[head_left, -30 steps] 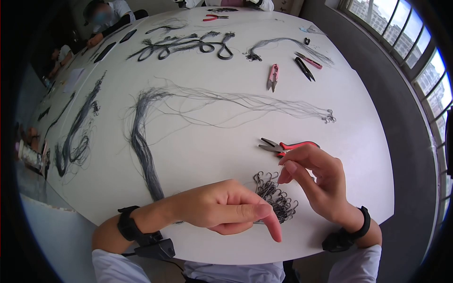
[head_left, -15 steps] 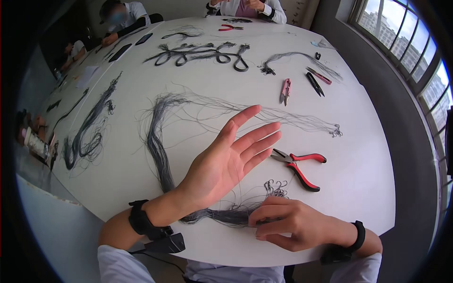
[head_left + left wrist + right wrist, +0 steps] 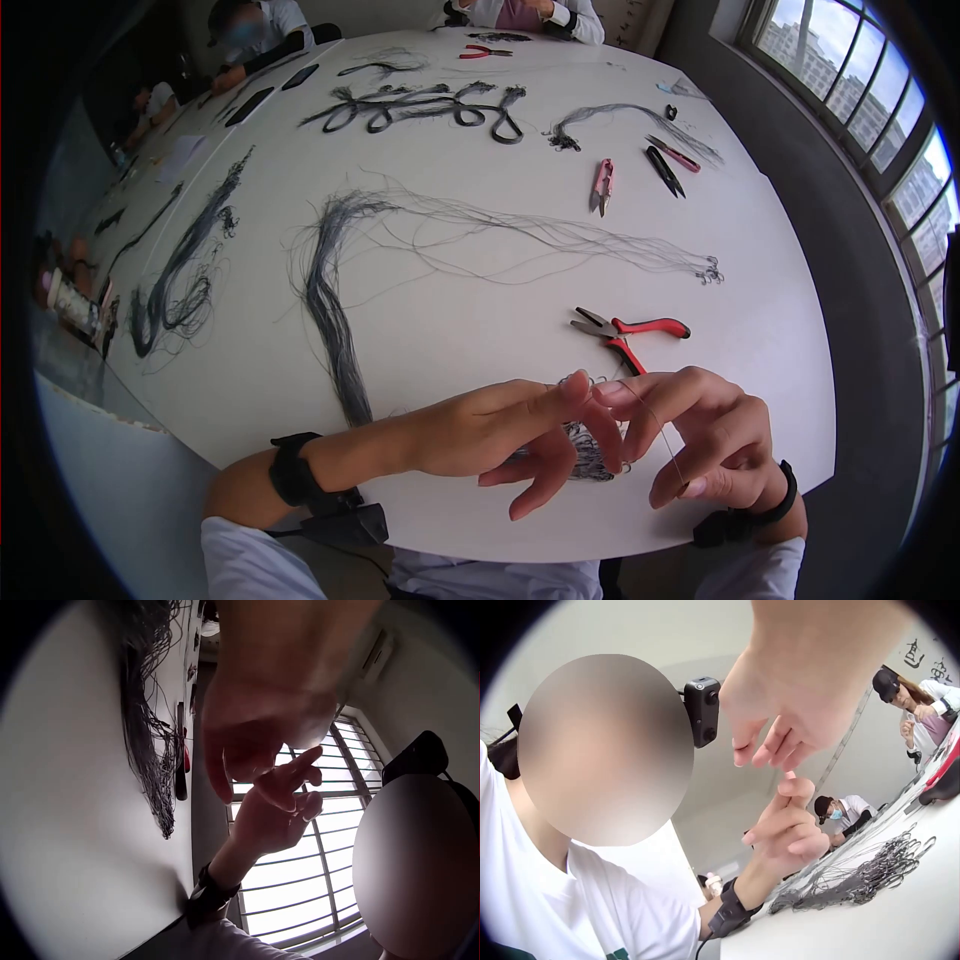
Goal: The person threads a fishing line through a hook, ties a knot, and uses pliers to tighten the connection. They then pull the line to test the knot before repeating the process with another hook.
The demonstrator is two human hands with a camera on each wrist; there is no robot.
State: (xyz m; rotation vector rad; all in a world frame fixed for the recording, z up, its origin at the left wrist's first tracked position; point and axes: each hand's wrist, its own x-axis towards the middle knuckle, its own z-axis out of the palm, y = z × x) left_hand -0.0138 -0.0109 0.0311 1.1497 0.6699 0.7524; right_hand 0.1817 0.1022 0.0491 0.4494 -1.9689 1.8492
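Note:
Close together over the table's near edge, my two hands work on a fine fishing line (image 3: 662, 430). My left hand (image 3: 490, 430) pinches a small fish hook (image 3: 597, 381) between thumb and fingertip, its other fingers hanging down. With curled fingers my right hand (image 3: 715, 430) holds the line, which runs from the left fingertips down to the right thumb. Partly hidden behind the hands, a pile of dark fish hooks (image 3: 592, 455) lies on the table; the right wrist view shows the hooks (image 3: 892, 862) tied to a bundle of lines.
Just beyond my hands lie open red-handled pliers (image 3: 612, 335). A long grey line bundle (image 3: 330, 310) bends across the white table (image 3: 480, 330). Farther off are pink thread snips (image 3: 602, 187), black snips (image 3: 665, 172) and looped line bundles (image 3: 420, 112). Other people sit at the far sides.
My left hand, raised with fingers spread half a second ago, has come down to the right hand. The right hand has lifted from the hook pile and now holds a line.

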